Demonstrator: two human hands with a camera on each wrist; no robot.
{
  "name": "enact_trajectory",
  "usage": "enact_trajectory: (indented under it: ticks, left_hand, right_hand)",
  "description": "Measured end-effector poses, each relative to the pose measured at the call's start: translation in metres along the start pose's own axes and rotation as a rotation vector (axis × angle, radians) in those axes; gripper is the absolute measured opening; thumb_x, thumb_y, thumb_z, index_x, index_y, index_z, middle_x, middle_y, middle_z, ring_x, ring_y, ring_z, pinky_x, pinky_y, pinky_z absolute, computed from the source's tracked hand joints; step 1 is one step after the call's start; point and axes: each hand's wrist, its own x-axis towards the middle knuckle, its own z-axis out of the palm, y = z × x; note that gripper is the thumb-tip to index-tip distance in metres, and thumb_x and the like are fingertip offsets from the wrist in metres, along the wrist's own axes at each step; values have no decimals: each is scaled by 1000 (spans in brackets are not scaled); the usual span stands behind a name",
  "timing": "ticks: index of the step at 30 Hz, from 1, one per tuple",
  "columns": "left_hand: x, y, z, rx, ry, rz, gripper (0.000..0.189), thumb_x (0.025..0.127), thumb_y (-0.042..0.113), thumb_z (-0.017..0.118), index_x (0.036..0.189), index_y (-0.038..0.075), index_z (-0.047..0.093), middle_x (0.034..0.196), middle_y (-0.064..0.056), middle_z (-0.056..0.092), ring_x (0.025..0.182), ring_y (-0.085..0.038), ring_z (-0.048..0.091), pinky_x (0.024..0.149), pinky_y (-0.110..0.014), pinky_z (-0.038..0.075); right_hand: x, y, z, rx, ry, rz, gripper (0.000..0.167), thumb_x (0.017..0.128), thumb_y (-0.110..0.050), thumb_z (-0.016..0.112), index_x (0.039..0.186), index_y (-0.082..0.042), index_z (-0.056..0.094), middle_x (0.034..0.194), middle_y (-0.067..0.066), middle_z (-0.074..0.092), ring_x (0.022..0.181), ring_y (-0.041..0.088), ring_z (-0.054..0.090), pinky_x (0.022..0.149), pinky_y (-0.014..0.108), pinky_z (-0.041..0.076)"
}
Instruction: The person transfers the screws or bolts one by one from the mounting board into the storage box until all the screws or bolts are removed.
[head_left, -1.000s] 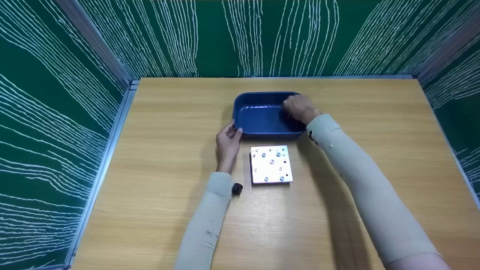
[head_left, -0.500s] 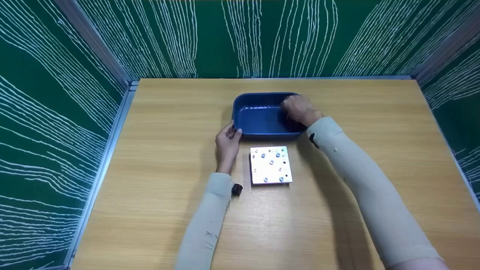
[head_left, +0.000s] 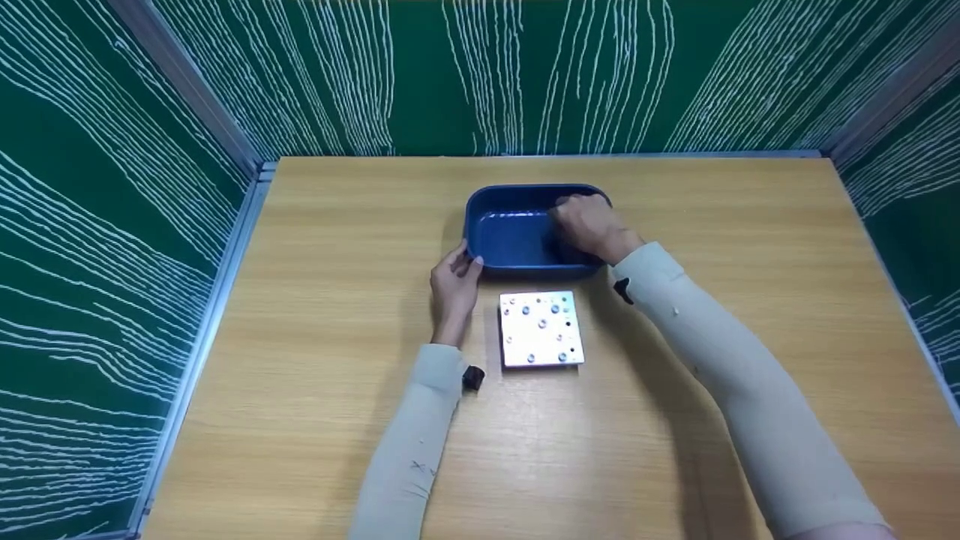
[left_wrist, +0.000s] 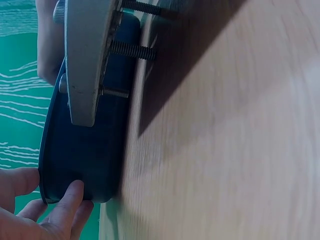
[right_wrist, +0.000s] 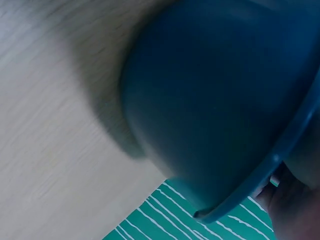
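Note:
A dark blue plastic tub (head_left: 517,268) sits toward the back of the table. My left hand (head_left: 454,289) holds its near left corner from outside; in the left wrist view a fingertip presses the wall (left_wrist: 85,155). Inside the tub at the right end is my right hand (head_left: 587,221), knuckles up with fingers bent down; I cannot tell whether it holds anything. Nearer me lies a square silver metal plate (head_left: 525,337) with several bolts and small holes. Threaded bolt shanks (left_wrist: 132,50) stick out beneath it. In the right wrist view the tub wall (right_wrist: 210,100) hides most of that hand.
The wooden table (head_left: 330,315) ends at a metal frame (head_left: 232,247) on the left. Green panels (head_left: 427,82) with white wavy lines stand behind and at both sides. Both forearms wear pale sleeves, with a small dark piece (head_left: 473,378) at the left cuff.
My right hand has shifted slightly left and toward me within the tub, away from its right rim. The left hand, tub and plate stay in place.

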Motion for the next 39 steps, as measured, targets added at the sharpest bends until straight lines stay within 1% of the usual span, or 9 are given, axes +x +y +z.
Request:
enact_trajectory:
  ticks: [10,13,17,20,23,28,32,36,39]
  left_hand:
    - [-2,1,-1,9,-7,-16,46,103,19,71,148,15,62,143,-8,68,126,-24,68,107,-39,55]
    - [-1,0,0,-41,-12,9,46,103,13,70,148,8,61,143,-14,67,126,-27,68,106,-37,57]
    - [0,-1,0,-89,-16,28,46,102,7,70,146,2,60,142,-20,66,125,-30,69,103,-33,58]
    - [-1,-1,0,-67,-12,19,46,102,9,70,147,4,61,142,-18,67,124,-28,69,102,-33,59]
    - [-1,0,0,-45,-12,16,46,103,11,70,147,6,61,142,-16,68,124,-27,69,103,-35,58]
    - [-2,0,1,-30,-10,7,46,103,13,70,148,8,61,142,-14,68,124,-26,69,103,-37,58]
    - [-2,0,2,-33,-9,-3,46,103,13,70,148,9,61,143,-12,67,125,-25,69,102,-35,59]
    - [-2,0,1,-16,-10,-13,46,103,16,70,148,11,61,144,-9,67,125,-24,69,102,-35,58]
    - [-2,0,0,-11,-4,-14,47,103,18,71,148,12,61,144,-8,67,125,-23,69,103,-35,58]
  right_hand:
    - [-5,-5,-6,12,-1,3,18,106,-10,64,112,2,75,100,23,74,91,38,76,82,50,66]
    - [-9,-9,-8,10,24,-7,17,104,-6,64,113,2,76,103,24,75,93,39,75,83,52,65]
    - [-13,-14,-7,15,52,-17,16,102,-2,64,110,2,77,103,23,74,93,40,74,79,52,66]
    - [-16,-17,-5,20,58,-26,16,101,-2,63,108,2,77,102,22,74,89,39,74,75,50,66]
    - [-18,-20,-5,15,64,-34,16,102,-3,63,108,2,77,103,22,75,88,38,74,73,49,66]
    - [-22,-25,-6,24,87,-36,17,103,-6,64,111,1,77,107,23,75,90,38,74,76,47,66]
    - [-26,-31,-7,42,129,-53,18,103,-5,65,113,0,78,109,22,76,93,37,75,78,46,66]
    - [-31,-40,-10,47,163,-71,17,101,-4,66,113,-1,79,108,21,77,94,36,75,79,46,66]
    - [-34,-49,-13,52,174,-84,17,102,-5,66,113,-2,79,107,20,77,93,35,75,79,45,66]
